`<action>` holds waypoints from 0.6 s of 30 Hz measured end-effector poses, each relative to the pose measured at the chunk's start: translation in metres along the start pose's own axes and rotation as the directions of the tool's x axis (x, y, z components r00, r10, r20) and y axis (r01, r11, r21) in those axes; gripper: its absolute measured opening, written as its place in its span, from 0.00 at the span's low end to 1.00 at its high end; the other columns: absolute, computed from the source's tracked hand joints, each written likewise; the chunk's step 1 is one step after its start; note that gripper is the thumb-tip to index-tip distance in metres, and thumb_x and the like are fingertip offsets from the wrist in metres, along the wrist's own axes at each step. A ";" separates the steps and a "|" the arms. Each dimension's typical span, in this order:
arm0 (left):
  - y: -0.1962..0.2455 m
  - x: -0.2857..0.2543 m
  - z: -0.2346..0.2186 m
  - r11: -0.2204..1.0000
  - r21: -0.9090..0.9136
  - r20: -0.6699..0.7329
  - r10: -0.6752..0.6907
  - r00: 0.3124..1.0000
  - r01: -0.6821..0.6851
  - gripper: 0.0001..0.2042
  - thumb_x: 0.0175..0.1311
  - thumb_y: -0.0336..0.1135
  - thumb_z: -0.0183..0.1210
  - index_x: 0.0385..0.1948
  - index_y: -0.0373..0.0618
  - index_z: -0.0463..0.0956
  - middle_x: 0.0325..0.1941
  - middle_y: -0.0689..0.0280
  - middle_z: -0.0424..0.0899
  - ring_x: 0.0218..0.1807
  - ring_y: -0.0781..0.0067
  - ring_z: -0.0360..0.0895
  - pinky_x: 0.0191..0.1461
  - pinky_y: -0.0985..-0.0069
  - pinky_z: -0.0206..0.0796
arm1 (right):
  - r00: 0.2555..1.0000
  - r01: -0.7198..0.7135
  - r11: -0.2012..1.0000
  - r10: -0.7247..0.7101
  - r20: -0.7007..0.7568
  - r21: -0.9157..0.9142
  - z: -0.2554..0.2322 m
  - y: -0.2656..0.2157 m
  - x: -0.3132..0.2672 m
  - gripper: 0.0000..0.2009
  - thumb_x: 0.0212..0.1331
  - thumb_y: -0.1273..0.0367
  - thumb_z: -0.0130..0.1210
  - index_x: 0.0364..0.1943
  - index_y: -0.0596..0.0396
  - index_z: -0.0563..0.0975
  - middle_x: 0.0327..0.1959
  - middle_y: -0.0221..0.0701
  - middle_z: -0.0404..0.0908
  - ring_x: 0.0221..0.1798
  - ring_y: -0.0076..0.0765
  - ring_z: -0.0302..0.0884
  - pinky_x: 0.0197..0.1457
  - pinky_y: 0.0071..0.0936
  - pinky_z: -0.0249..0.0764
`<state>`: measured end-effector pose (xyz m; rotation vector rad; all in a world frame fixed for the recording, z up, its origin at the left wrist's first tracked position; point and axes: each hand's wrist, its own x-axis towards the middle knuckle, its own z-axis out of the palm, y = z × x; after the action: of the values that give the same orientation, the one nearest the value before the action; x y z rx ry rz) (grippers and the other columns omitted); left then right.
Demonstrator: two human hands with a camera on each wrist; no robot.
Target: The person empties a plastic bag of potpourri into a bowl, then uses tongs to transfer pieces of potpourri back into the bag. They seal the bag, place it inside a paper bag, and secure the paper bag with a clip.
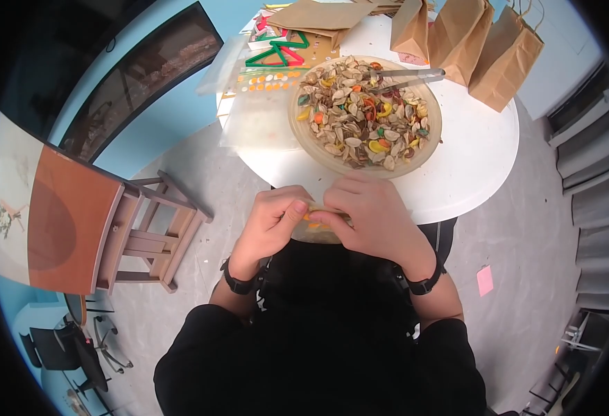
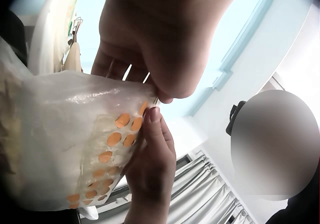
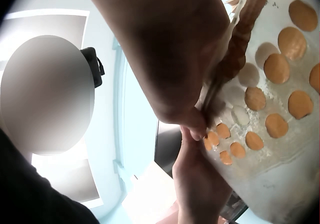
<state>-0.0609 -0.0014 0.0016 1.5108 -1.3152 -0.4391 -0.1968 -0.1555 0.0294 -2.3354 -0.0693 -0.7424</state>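
Observation:
A translucent bag with orange dots (image 2: 60,114) hangs between the two hands, its top edge pinched by both; in the right wrist view the dotted bag (image 3: 240,114) fills the right side. My left hand (image 1: 275,220) grips the edge with the thumb on top. My right hand (image 1: 370,215) grips the same edge beside it, thumb pointing at the left hand. The thumbs are close together in the left wrist view. In the head view the hands hide most of the bag.
Just beyond the hands, a wide bowl of dried pieces (image 1: 296,132) holds metal tongs (image 1: 415,73) on a white round table (image 1: 471,166). Brown paper bags (image 1: 502,66) stand at the back right. Dotted plastic sheets (image 1: 256,125) and green and red clips (image 1: 277,57) lie left.

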 end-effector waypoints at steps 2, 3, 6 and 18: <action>0.000 -0.001 -0.002 1.000 0.014 0.020 0.016 1.000 -0.016 0.17 0.74 0.37 0.48 0.26 0.35 0.74 0.24 0.59 0.75 0.25 0.63 0.71 0.30 0.71 0.63 | 0.999 -0.010 1.000 0.009 0.031 0.023 -0.003 -0.002 0.001 0.13 0.51 0.65 0.66 0.20 0.55 0.73 0.19 0.30 0.71 0.26 0.40 0.71 0.29 0.34 0.66; 0.001 0.000 -0.001 1.000 -0.004 0.034 0.025 0.999 -0.025 0.17 0.74 0.38 0.48 0.26 0.35 0.74 0.24 0.59 0.75 0.26 0.62 0.71 0.30 0.71 0.63 | 0.999 0.003 0.999 -0.004 0.033 0.041 -0.003 -0.002 0.001 0.13 0.51 0.65 0.66 0.20 0.55 0.73 0.19 0.30 0.71 0.26 0.40 0.71 0.29 0.35 0.66; 0.003 0.001 -0.002 0.998 -0.045 0.070 0.049 0.996 -0.046 0.18 0.74 0.39 0.48 0.25 0.35 0.74 0.24 0.59 0.75 0.26 0.62 0.72 0.30 0.70 0.63 | 0.998 0.038 0.996 -0.040 0.037 0.078 -0.002 -0.002 0.003 0.13 0.53 0.65 0.65 0.20 0.55 0.74 0.19 0.29 0.72 0.26 0.39 0.71 0.29 0.34 0.66; -0.006 -0.003 -0.009 0.997 -0.013 -0.086 0.069 0.994 -0.070 0.19 0.73 0.40 0.50 0.22 0.35 0.73 0.19 0.62 0.71 0.20 0.65 0.67 0.26 0.73 0.57 | 0.993 -0.054 0.995 0.044 0.112 0.083 -0.012 0.006 -0.002 0.12 0.55 0.63 0.63 0.23 0.56 0.76 0.22 0.32 0.74 0.28 0.42 0.74 0.31 0.34 0.68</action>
<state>-0.0518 0.0048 -0.0016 1.4499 -1.2906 -0.3363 -0.2034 -0.1678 0.0319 -2.2862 -0.0901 -0.5756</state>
